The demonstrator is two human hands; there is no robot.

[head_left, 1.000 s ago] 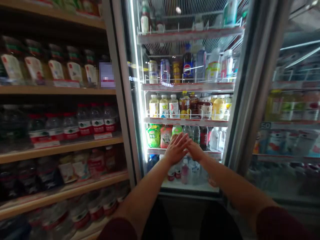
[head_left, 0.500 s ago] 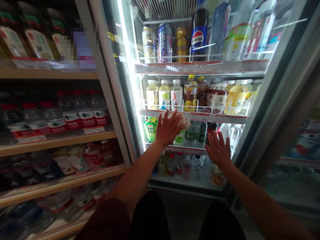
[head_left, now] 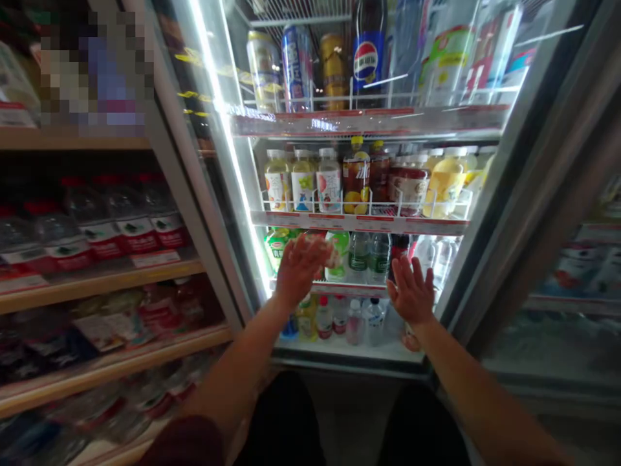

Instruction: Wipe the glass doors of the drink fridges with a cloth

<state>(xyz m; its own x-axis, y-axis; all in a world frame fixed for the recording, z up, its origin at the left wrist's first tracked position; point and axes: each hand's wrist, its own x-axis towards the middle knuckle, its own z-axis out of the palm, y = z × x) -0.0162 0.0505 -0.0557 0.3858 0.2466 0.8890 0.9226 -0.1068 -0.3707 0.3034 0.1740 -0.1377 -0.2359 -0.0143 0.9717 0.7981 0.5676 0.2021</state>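
My left hand (head_left: 301, 266) is raised at the lit drinks fridge, in front of its third shelf. Its fingers are spread and slightly blurred, and a pale patch beside the fingertips looks like a reflection. Behind it are a green pack (head_left: 277, 247) and a bottle with a green label (head_left: 337, 252). My right hand (head_left: 412, 291) is held up farther right, palm toward the fridge, fingers apart. Nearest to it are a dark bottle (head_left: 400, 246) and clear bottles (head_left: 444, 251). I see nothing held in either hand; whether they touch glass, I cannot tell.
Higher fridge shelves carry cans (head_left: 297, 68), a cola bottle (head_left: 367, 55) and tea bottles (head_left: 356, 178). Small bottles (head_left: 354, 321) stand at the bottom. Wooden shelves (head_left: 97, 280) with red-capped water bottles (head_left: 126, 217) line the left. A metal door frame (head_left: 526, 213) is at right.
My left hand has dropped from the rail of the middle shelf to the shelf below it, fingers still spread. My right hand stays raised and open. The view has shifted slightly.
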